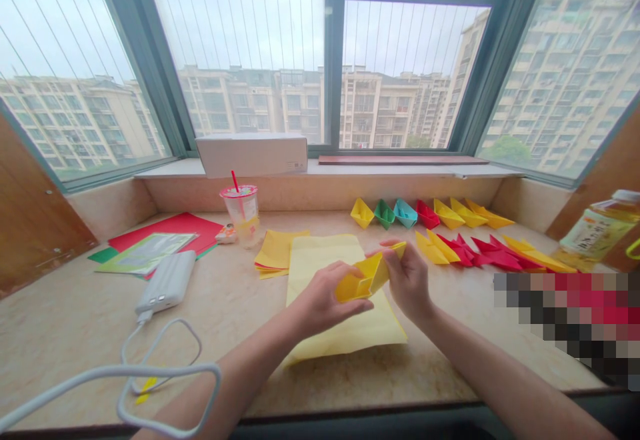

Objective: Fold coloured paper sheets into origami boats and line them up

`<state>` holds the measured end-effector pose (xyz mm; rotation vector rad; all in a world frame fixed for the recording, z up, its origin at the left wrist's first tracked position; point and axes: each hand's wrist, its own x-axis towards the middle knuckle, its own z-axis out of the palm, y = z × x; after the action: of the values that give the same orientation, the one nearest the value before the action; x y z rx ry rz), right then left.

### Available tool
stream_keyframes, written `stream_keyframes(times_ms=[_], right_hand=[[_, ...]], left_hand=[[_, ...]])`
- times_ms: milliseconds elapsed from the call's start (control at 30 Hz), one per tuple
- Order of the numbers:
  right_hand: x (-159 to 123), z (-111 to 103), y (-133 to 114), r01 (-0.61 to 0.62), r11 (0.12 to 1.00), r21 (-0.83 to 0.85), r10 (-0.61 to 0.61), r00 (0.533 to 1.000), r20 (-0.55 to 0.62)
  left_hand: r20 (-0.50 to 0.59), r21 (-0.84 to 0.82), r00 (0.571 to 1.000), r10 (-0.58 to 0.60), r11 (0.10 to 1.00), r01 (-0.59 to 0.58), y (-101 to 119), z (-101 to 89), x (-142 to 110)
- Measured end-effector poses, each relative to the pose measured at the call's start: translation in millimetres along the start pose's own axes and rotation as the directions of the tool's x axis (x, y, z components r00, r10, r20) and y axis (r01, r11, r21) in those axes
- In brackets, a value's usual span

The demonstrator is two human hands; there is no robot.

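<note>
Between my two hands is a yellow folded-paper boat (364,279), held up above the counter and partly covered by fingers. My left hand (330,297) grips its left end, thumb below and fingers behind. The right end is pinched by my right hand (406,277), near its raised yellow tip. Under them lies a large pale yellow sheet of paper (320,333). To the left of that sheet, a small stack of orange-yellow paper (276,251) shows red edges beneath.
Folded boats in several colours, among them a green boat (385,215), line the back right. At left are a white power bank (167,281) with a looping cable (75,383), red sheets (187,223) and a plastic cup (240,213). A drink bottle (595,230) leans at right.
</note>
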<state>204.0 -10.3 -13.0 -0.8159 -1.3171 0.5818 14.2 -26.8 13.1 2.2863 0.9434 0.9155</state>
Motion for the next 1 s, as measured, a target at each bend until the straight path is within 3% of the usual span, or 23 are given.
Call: stream_keyframes(times_ms=[133, 267, 367, 433, 600, 767, 900, 1000], right_hand=[[5, 1, -7, -0.023, 0.996, 0.083, 0.018, 0.998, 0.064], [12, 2, -5, -0.191, 0.978, 0.088, 0.162, 0.950, 0.267], [11, 4, 0, -0.283, 0.957, 0.060, 0.254, 0.921, 0.295], [8, 5, 2, -0.287, 0.953, 0.098, 0.253, 0.931, 0.263], [2, 5, -5, -0.278, 0.951, 0.135, 0.219, 0.914, 0.340], [1, 2, -9, -0.281, 0.947, 0.154, 0.222, 0.922, 0.317], [7, 1, -5, -0.303, 0.934, 0.187, 0.251, 0.933, 0.259], [13, 0, -3, -0.327, 0.917, 0.226, 0.278, 0.934, 0.224]], left_hand=[[-0.045, -0.037, 0.999, -0.030, 0.999, 0.029, -4, 3.2, 1], [-0.107, -0.272, 0.977, -0.187, 0.950, 0.152, -11, 1.2, 2], [-0.092, -0.388, 0.952, -0.291, 0.891, 0.235, -13, -0.8, 3], [-0.038, -0.387, 0.950, -0.310, 0.881, 0.272, -13, -1.6, 4], [0.299, -0.417, 0.939, -0.173, 0.861, 0.291, -9, -0.6, 1], [0.288, -0.323, 0.940, -0.184, 0.905, 0.276, -6, 1.1, 3], [0.309, -0.355, 0.915, -0.259, 0.861, 0.363, -1, -2.8, 4], [0.358, -0.370, 0.909, -0.213, 0.861, 0.348, -1, -5.4, 3]])
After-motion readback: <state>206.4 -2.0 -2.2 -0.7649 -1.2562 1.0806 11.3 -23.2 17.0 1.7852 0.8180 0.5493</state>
